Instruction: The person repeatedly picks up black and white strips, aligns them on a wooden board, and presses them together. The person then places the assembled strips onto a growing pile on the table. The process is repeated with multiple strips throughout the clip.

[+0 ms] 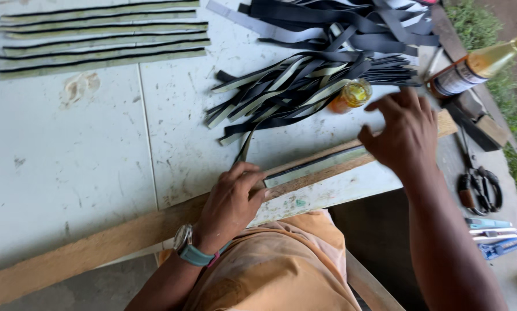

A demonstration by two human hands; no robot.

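My left hand (230,203) presses down on the near end of a long strip (316,166), pale with a dark edge, that lies along a wooden plank (97,247) at the front of the white table (85,155). My right hand (401,131) hovers over the strip's far end with fingers spread, close to a small open jar of yellow glue (355,93). I wear a watch with a teal band on the left wrist.
A heap of black and pale strips (304,80) lies behind the jar. Several finished greenish strips (103,37) are laid in rows at the back left. A bottle (477,68) lies at the right; scissors (478,187) and blue cutters (497,236) rest on the floor.
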